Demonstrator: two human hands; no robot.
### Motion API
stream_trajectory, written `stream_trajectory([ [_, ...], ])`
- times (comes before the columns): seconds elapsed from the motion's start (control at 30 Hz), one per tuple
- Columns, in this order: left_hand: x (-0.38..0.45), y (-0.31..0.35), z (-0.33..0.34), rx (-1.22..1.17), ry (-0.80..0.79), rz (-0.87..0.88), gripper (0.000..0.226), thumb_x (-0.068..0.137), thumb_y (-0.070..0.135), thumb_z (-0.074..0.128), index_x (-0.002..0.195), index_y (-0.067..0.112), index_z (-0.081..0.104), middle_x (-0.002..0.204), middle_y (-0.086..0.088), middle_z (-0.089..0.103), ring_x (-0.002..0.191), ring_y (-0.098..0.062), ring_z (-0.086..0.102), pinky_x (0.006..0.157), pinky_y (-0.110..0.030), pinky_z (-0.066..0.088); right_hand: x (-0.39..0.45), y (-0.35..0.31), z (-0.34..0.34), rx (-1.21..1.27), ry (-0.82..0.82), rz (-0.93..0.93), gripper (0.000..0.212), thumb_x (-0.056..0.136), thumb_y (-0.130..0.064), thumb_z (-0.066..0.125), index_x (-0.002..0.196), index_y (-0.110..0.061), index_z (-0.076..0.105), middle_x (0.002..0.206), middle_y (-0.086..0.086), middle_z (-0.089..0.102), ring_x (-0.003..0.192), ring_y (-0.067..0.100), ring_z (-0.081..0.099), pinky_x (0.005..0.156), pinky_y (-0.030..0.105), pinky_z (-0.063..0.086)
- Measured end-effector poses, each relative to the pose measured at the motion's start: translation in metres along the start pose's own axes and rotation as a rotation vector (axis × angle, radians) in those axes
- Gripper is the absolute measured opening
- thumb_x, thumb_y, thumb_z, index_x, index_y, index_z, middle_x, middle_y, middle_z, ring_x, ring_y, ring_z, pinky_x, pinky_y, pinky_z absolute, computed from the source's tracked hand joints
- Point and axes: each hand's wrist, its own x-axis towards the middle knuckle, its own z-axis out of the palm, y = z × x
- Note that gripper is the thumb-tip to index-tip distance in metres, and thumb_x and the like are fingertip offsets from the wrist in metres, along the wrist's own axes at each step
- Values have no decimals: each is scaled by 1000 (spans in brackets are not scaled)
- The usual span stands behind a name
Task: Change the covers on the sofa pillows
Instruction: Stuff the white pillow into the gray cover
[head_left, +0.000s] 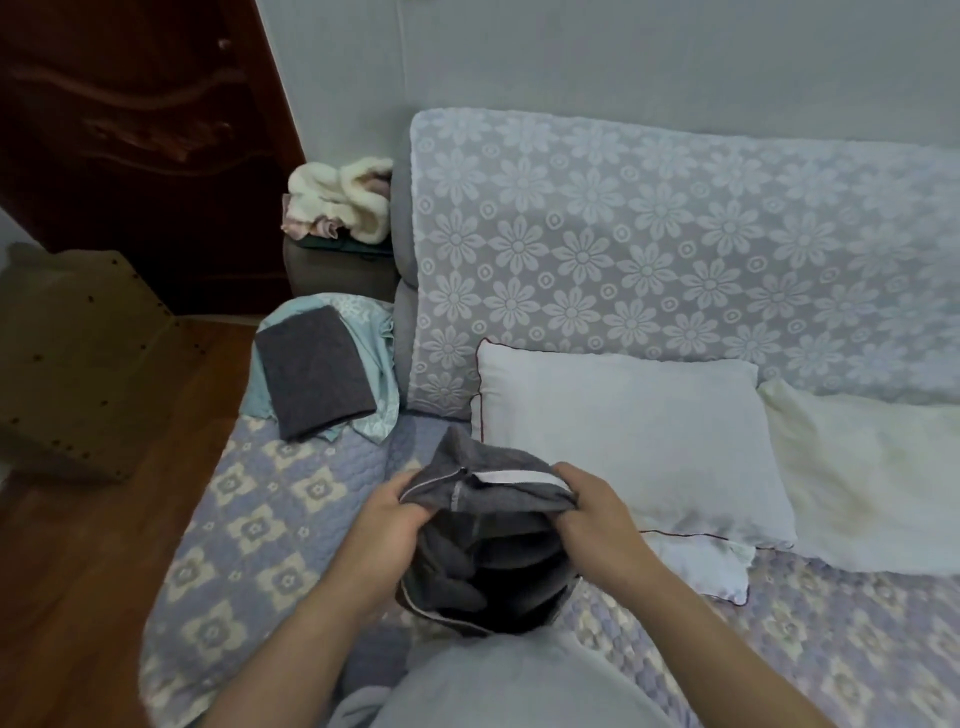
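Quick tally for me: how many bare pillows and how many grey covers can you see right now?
Bare pillows: 2, the white pillow and the cream pillow.
Grey covers: 2, the folded grey cover and the held grey cover in left hand and right hand.
Total: 4.

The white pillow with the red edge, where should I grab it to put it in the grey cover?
Probably grab the white pillow by its near left corner, reaching from the front. That corner lies closest to the grey cover, whose mouth the left hand and right hand hold open by its zipper edge. A soft corner squeezes small, so it should slip in first.
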Motion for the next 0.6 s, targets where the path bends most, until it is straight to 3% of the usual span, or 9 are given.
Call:
stream_trajectory([
  [0.07,5,6,7,-109,48,-42,26,93,-9,50,102,1,73,101,-23,75,94,-36,73,86,-43,60,-8,-3,5,-44,-161,-18,17,79,-25,73,91,-35,66,84,-19,70,82,-1,64,73,17,48],
  [0.13,8,9,8,-91,50,-66,30,93,-10,47,99,3,74,97,-22,76,84,-30,75,72,-35,62,-10,-4,8,-174,-241,-38,38,70,-50,76,103,-31,68,92,-18,73,85,-5,65,78,19,51],
  [0.17,9,9,7,-68,25,-99,28,95,-8,48,101,3,73,97,-22,76,83,-29,75,69,-34,62,-8,-4,8,-170,-215,-41,35,73,-48,75,99,-26,70,88,-15,73,81,-3,64,76,24,51],
  [0.23,12,5,2,12,-143,-176,18,97,4,59,110,3,71,104,-22,75,89,-30,74,74,-36,61,0,-6,-2,65,-107,32,10,86,-25,74,91,-16,74,84,-5,74,78,6,66,77,33,52],
  [0.33,13,-2,-5,307,-479,-242,34,84,16,80,116,8,71,114,-17,74,102,-26,71,91,-38,57,9,-11,-15,387,-99,168,15,94,-4,64,99,-10,77,100,12,77,100,28,72,93,43,55],
  [0.4,15,-3,-2,396,-456,-221,30,83,14,80,112,9,73,111,-12,76,100,-22,73,90,-36,58,9,-12,-12,435,-134,179,20,96,-3,59,103,-10,76,103,13,76,105,32,71,99,46,54],
  [0.5,16,-1,4,235,-325,-210,18,92,2,68,109,3,73,105,-15,77,95,-25,74,80,-29,58,11,-9,-2,386,-85,194,19,100,-12,57,103,-16,76,102,6,77,105,28,71,100,51,52],
  [0.6,18,-5,5,239,-245,-98,18,93,1,66,108,5,74,105,-13,77,103,-30,72,91,-38,58,12,-4,5,259,-80,137,15,98,-25,61,103,-23,76,101,-3,77,104,19,71,98,47,53],
])
